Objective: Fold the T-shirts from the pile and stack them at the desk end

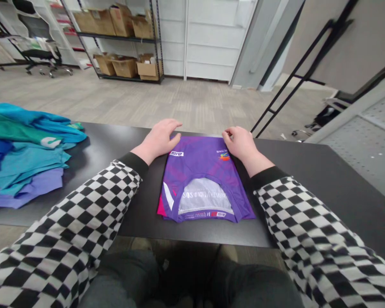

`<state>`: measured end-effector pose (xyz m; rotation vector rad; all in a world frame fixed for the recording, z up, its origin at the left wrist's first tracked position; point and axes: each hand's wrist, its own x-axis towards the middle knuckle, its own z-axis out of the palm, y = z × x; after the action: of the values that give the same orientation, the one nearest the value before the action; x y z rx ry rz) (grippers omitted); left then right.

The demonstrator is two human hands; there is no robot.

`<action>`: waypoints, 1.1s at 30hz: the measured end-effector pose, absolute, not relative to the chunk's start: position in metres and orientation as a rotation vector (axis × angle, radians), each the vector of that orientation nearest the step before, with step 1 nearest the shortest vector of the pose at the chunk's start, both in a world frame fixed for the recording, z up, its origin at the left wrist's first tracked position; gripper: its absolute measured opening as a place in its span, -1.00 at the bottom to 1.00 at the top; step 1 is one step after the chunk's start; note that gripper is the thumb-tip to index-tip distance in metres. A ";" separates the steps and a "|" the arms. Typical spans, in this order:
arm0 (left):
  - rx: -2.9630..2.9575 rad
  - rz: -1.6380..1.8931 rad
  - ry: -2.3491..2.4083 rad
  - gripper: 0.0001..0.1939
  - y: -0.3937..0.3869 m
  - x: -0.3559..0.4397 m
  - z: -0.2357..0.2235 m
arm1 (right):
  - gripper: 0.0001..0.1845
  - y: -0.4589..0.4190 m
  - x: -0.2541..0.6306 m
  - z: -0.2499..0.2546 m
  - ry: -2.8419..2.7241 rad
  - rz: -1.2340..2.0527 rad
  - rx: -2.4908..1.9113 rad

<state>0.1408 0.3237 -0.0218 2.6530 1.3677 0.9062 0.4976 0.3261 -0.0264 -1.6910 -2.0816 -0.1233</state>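
Observation:
A folded purple jersey (pixel 199 160) lies flat on the dark table, its curved neckline and pale inner lining toward me. White lettering and a small colourful logo show on it, and a bit of pink fabric peeks out at its near left. At the far left corner is my left hand (pixel 160 139), fingers stretched out and thumb reaching to the jersey's edge. My right hand (pixel 241 144) rests at the far right corner with its fingers loosely bent. A gap shows between its thumb and forefinger, and the fingertips touch or nearly touch the fabric.
A loose pile of blue, green and lilac garments (pixel 35 149) covers the left end of the dark table (pixel 295 167). Beyond are a shelf with cardboard boxes (pixel 125 66) and an office chair (pixel 38 42). A black metal frame (pixel 295 81) and a perforated white panel (pixel 368 124) stand at right.

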 end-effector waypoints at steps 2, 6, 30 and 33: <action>2.749 0.701 1.048 -0.43 0.312 0.145 -0.021 | -0.63 0.300 0.495 -0.015 -2.232 -0.150 -1.504; 2.661 0.252 1.046 -0.33 0.306 0.144 -0.025 | -0.68 0.257 0.487 0.003 -2.449 -0.042 -1.217; 2.642 0.373 1.232 -0.50 0.302 0.105 -0.015 | -0.72 0.217 0.452 0.014 -2.773 0.193 -1.109; 2.586 0.284 1.241 -0.51 0.295 0.106 0.001 | -0.68 0.229 0.468 0.012 -2.757 0.215 -1.233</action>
<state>0.1059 0.2945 0.0007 2.5859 1.2409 0.2842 0.4679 0.2291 0.0119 -1.2326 -2.7571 0.2155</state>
